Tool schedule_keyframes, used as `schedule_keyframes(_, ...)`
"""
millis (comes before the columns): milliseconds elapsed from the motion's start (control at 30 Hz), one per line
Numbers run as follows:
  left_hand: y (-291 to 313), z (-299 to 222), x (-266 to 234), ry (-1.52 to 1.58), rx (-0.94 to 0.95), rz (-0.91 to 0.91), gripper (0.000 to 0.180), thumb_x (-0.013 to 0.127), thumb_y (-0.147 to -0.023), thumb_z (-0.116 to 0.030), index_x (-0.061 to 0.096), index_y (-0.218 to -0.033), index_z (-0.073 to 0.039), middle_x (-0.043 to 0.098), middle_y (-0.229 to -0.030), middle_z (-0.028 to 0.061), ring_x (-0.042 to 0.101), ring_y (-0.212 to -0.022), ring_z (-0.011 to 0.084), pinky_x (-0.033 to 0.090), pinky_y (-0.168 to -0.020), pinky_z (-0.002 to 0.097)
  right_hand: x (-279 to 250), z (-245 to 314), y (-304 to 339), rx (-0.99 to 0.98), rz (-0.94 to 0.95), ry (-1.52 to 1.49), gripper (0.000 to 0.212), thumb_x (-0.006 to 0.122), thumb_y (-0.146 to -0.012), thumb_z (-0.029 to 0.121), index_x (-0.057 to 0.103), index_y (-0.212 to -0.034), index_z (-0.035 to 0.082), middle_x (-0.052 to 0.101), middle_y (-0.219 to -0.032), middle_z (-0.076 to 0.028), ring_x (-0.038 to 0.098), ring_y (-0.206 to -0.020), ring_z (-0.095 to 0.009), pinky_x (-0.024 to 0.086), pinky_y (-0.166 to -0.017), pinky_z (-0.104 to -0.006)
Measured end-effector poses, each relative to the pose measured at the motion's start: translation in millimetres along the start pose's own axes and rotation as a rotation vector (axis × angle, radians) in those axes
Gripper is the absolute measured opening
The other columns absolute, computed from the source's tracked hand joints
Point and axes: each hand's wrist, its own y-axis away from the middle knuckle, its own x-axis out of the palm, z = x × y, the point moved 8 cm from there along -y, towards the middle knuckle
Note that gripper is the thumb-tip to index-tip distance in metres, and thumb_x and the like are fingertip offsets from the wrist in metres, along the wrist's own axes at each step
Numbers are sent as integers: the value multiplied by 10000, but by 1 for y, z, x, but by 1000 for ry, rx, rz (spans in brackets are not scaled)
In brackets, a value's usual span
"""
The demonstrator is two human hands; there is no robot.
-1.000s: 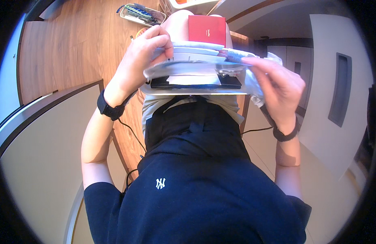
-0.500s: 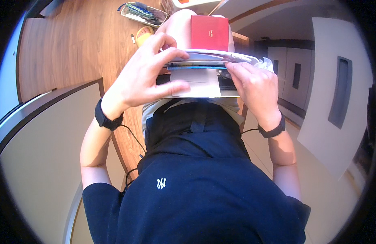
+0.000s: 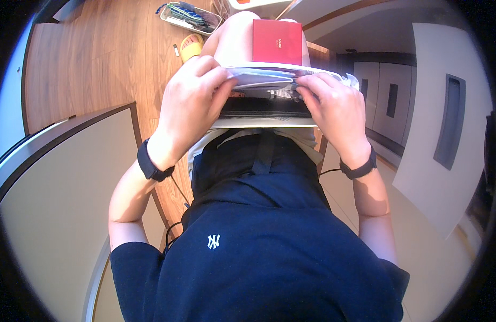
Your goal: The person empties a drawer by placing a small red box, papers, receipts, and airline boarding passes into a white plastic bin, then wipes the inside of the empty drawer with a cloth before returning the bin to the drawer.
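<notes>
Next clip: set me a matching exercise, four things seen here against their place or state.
Things:
1. red box
2. yellow slipper
3. left hand
4. tray of small items

Places or states:
A. on the wooden floor, beside the knee
B. gripping the pale stack on the lap
C. lying on the thigh, beyond the stack
D. on the floor at the picture's top

Pairs: 1-C, 2-A, 3-B, 4-D

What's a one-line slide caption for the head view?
Seated person's left hand and right hand grip a stack of white papers on the lap, red booklet beyond.
</notes>
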Motion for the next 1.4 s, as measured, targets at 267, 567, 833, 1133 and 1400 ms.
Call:
schedule_keyframes(267,-5,9,2,-15,-42,-32,69,672,-808,-64,649,-863,-28,565,-770,118,571,-709,285,473,-629,350,-14,11,11,-31,50,10,160,678,-798,183,655,-948,132,622,-904,-34,648,-712,-235,509,-587,-321)
schedule_keyframes(567,-6,12,2,40,-18,67,87,678,-813,-74,653,-879,-24,585,-797,113,589,-706,266,482,-631,333,40,10,18,-56,411,-165,249,671,-795,143,675,-1024,47,667,-917,-124,664,-824,-266,518,-737,-370)
schedule_keyframes(833,-6,12,3,66,1,57,87,672,-820,-71,652,-890,-22,586,-796,108,581,-685,259,476,-618,325,47,12,12,-94,492,45,229,600,-798,62,646,-1022,42,676,-895,-142,667,-724,-281,514,-740,-391)
schedule_keyframes(1133,-6,13,2,95,-48,69,86,666,-822,-68,628,-875,-12,571,-772,110,567,-660,252,458,-602,329,29,10,18,-108,289,79,255,573,-814,62,586,-1069,43,647,-798,-113,645,-648,-257,499,-571,-366)
schedule_keyframes(1400,-6,14,0,95,-52,46,91,670,-819,-71,632,-877,-11,569,-754,106,564,-638,237,459,-588,314,26,14,19,-140,272,60,255,559,-796,64,584,-1042,2,621,-793,-113,642,-627,-229,511,-548,-345)
